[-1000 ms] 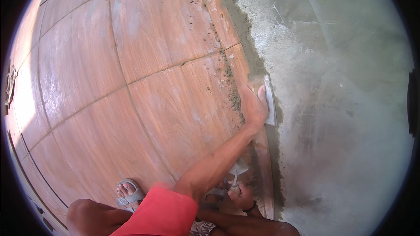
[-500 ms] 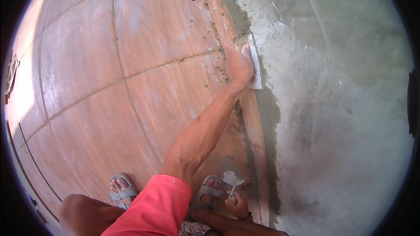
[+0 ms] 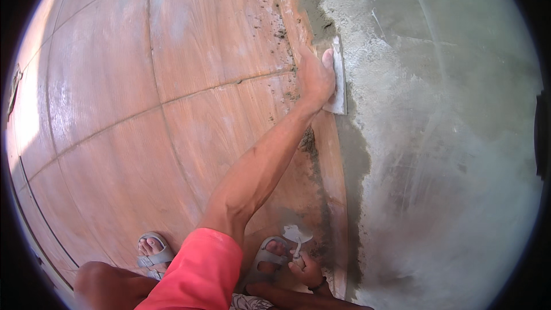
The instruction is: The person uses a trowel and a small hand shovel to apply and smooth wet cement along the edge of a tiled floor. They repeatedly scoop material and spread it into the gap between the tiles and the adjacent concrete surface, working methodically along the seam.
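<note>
My left hand (image 3: 315, 77) grips a flat float (image 3: 338, 80) with a pale, mortar-smeared face, out along the strip of wet grey mortar (image 3: 350, 161) that borders the narrow tile edging (image 3: 331, 172). Its thumb lies near the float's left side; the other fingers are mostly hidden. Near my feet, my right hand (image 3: 309, 270) is closed on the handle of a small trowel (image 3: 297, 232), whose blade carries pale grey residue and points away from me.
Wood-patterned tiles (image 3: 103, 92) with grout lines cover the left side, with mortar crumbs near the edging. A rough grey cement surface (image 3: 447, 155) spans the right. My sandalled feet (image 3: 150, 251) and bent knees (image 3: 97, 287) are at the bottom; sunlight falls at the far left.
Over the last second my left hand and the float have moved forward along the mortar strip, mostly in the first half. My right hand and trowel have shifted slightly left in view.
</note>
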A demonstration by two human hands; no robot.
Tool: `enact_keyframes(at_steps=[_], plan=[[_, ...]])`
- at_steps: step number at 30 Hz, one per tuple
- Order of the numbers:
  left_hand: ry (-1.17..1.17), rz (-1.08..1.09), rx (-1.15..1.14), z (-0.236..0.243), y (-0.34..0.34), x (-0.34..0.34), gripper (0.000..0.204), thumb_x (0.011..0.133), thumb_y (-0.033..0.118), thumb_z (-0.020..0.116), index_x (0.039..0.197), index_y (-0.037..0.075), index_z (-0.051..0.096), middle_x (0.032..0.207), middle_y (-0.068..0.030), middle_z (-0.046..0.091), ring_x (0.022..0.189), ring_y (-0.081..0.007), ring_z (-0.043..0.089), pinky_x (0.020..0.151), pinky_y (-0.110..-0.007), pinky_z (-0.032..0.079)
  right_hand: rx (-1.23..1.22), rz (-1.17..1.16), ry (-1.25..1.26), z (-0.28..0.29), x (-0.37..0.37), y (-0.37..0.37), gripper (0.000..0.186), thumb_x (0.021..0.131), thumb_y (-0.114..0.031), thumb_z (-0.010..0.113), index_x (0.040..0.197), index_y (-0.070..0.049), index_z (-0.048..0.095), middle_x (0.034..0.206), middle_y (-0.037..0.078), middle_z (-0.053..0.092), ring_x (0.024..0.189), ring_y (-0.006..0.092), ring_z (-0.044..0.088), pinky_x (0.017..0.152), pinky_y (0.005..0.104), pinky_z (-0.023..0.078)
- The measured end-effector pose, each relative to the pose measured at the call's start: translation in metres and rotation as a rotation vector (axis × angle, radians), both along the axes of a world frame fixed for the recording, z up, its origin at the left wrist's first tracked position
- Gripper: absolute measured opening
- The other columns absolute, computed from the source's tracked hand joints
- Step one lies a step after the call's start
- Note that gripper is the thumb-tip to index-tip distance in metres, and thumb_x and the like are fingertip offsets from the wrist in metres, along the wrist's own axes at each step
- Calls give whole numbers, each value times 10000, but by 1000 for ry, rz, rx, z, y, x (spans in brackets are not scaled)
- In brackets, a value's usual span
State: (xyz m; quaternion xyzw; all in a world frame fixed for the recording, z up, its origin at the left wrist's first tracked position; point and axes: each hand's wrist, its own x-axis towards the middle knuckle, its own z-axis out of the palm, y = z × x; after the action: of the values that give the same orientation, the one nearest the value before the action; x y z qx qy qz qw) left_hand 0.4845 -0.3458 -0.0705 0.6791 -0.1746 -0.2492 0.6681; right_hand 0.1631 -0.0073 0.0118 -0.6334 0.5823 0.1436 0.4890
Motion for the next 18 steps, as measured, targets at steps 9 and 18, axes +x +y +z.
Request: enact_keyframes(at_steps=[9, 18], plan=[[49, -14, 6, -4, 2, -15, 495, 960, 302, 543, 1232, -57, 338, 1035, -311, 619, 988, -468, 609, 850, -523, 466, -17, 9, -41, 5, 13, -5, 443, 860, -299, 682, 1201, -33, 587, 1066, 201, 657, 1012, 329, 647, 867, 374, 494], [85, -105, 17, 7, 2, 12, 510, 953, 309, 544, 1202, -82, 332, 1052, -346, 602, 984, -486, 602, 856, -533, 452, -77, 37, -3, 15, 26, -20, 419, 852, -297, 683, 1183, -55, 601, 970, 201, 676, 909, 356, 669, 789, 402, 524]])
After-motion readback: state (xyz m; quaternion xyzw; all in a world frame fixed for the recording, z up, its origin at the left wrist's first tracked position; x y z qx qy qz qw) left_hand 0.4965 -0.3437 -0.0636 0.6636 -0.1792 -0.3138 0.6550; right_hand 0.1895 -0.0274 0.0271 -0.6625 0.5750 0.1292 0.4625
